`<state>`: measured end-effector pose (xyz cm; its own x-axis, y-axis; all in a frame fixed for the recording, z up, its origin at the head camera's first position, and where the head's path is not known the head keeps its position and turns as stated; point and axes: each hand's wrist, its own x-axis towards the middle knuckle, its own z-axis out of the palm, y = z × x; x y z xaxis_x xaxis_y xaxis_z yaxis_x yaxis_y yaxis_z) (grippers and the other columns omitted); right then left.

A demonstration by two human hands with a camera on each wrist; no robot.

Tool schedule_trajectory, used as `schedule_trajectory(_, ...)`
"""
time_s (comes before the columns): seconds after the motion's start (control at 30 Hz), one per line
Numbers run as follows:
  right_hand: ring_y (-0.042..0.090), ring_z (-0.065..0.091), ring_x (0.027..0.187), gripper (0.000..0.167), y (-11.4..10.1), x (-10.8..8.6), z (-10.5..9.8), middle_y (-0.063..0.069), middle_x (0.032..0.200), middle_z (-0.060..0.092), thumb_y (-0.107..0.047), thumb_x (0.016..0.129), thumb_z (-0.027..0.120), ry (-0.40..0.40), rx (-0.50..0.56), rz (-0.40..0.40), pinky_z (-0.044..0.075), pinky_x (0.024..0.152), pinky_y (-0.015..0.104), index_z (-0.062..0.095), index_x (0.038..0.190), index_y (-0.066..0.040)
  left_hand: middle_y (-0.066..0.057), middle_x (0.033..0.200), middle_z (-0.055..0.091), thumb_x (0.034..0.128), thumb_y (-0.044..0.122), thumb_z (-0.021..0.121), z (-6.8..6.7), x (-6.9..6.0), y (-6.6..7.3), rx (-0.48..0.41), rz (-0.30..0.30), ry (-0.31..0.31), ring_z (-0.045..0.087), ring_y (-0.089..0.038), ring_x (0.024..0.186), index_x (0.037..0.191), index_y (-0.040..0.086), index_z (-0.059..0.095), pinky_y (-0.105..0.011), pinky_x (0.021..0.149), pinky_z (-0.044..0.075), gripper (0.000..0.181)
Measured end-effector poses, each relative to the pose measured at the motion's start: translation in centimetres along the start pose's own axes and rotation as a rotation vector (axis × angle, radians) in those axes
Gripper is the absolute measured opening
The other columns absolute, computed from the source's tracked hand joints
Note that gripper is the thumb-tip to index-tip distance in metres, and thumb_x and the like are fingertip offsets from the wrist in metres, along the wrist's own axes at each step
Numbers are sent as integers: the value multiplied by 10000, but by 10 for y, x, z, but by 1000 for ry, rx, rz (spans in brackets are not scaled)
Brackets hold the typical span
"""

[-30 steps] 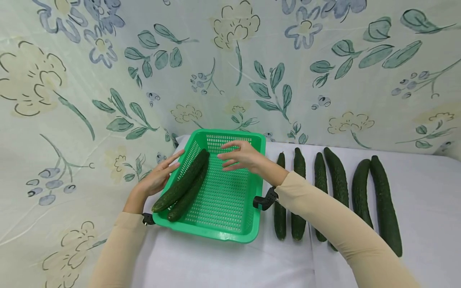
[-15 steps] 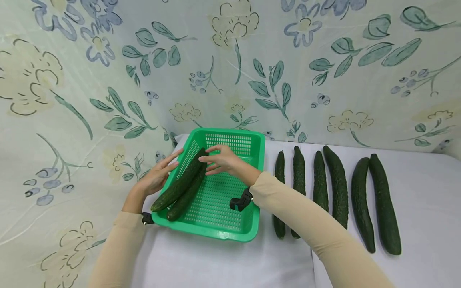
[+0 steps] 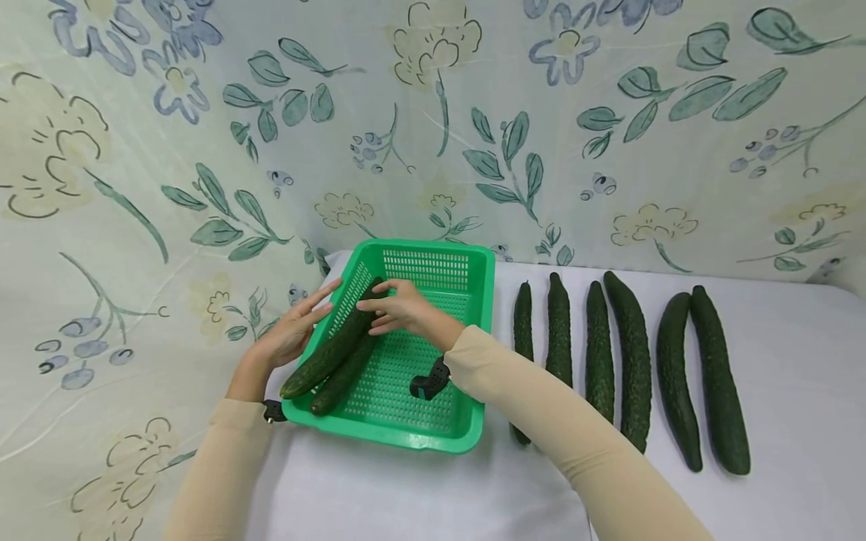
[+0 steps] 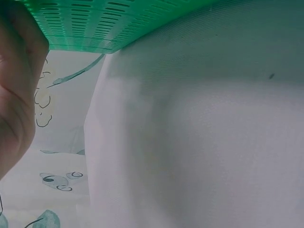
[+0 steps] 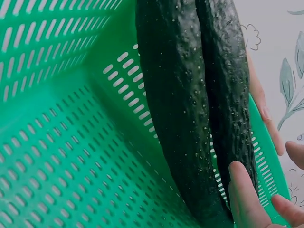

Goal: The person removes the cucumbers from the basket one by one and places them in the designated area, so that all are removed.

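Cucumber (image 3: 318,367), long, dark green and finely bumped, lies lengthwise inside a bright green, rectangular, perforated plastic basket (image 3: 386,432), along its left wall. A second dark green cucumber (image 3: 343,382) lies beside it, on the side toward the middle of the basket. Both slant from the rear of the left wall toward the front left corner of the basket, where their ends stand slightly apart.

The right hand (image 3: 401,309) is inside the basket, over the rear ends of the two cucumbers. Its fingers are loosely bent and spread, with the thumb apart; one fingertip overlaps the cucumber nearer the left wall. No grip is visible, and contact cannot be confirmed. The left hand (image 3: 292,334) is at the outer left side of the basket, fingers extended and separated against the rim, with no closed hold.

A black wrist device (image 3: 430,382) on the right wrist is above the basket floor; another black device (image 3: 274,411) is outside the front left corner.

Right of the basket, six loose dark green cucumbers (image 3: 629,361) lie in a row on white cloth (image 3: 406,496). A beige sleeve (image 3: 555,432) covers parts of several. Behind the basket hangs pale floral fabric (image 3: 419,203).
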<state>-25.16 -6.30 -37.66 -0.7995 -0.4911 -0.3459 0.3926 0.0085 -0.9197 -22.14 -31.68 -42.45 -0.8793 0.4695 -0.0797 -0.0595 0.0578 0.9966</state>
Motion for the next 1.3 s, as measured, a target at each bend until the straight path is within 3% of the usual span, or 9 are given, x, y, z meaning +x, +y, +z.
schedule_trajectory(0.3,472,651,1005,609,8,7,9,333,1262,483,-65,920,730,19,-22,2,569,796,456,432,1446,4,24,674,644,1119,229,321,-2,1,0,-10,18,-22,377,-60,342,1625,272,116,-244,446,442,548)
schedule_trajectory(0.43,474,660,983,618,11,9,12,354,1296,471,-55,917,732,20,-11,1,568,797,460,425,1452,-14,16,816,712,1117,249,332,-2,0,1,7,10,-4,377,-53,342,1621,300,142,-239,457,445,540)
schedule_trajectory(0.57,485,651,993,632,13,12,16,323,1334,474,-40,917,727,18,5,-1,558,820,475,418,1468,-18,-6,1154,693,1113,279,348,-1,-2,2,25,-4,23,371,-52,345,1613,329,172,-240,478,454,532)
schedule_trajectory(0.63,482,657,970,636,14,13,18,293,1325,491,-44,913,732,22,-6,-5,561,813,472,424,1469,-21,-10,1181,689,1111,285,356,-1,-2,2,27,-5,30,364,-50,346,1614,326,173,-238,467,445,536)
schedule_trajectory(0.73,457,672,905,633,16,15,21,250,1274,529,-59,903,749,41,-37,-14,575,774,452,448,1458,-27,44,1059,726,1110,284,363,-1,-3,1,33,-2,35,344,-45,341,1617,311,166,-230,425,409,545)
schedule_trajectory(0.77,449,675,887,627,16,15,22,243,1259,539,-65,899,755,49,-48,-18,580,759,443,460,1450,-28,67,915,731,1111,282,360,-1,-3,0,31,-4,32,341,-48,340,1618,310,160,-231,416,402,546)
schedule_trajectory(0.83,425,679,860,621,17,15,24,236,1244,543,-78,890,769,66,-69,-23,586,730,423,478,1436,-29,71,670,665,1111,281,355,-2,-2,-1,29,-8,30,338,-49,332,1618,313,157,-235,399,392,544)
schedule_trajectory(0.97,379,687,828,616,17,14,29,247,1286,513,-108,881,787,105,-131,-39,591,676,384,498,1420,-35,58,481,481,1112,289,347,-1,-2,-1,19,-19,26,345,-56,323,1615,330,160,-244,410,414,538)
schedule_trajectory(1.3,272,697,641,685,23,16,38,248,1379,475,-157,811,860,211,-269,-118,576,573,321,521,1399,-58,69,483,461,1112,298,345,0,-2,0,18,-18,33,349,-56,326,1612,349,159,-242,426,426,536)
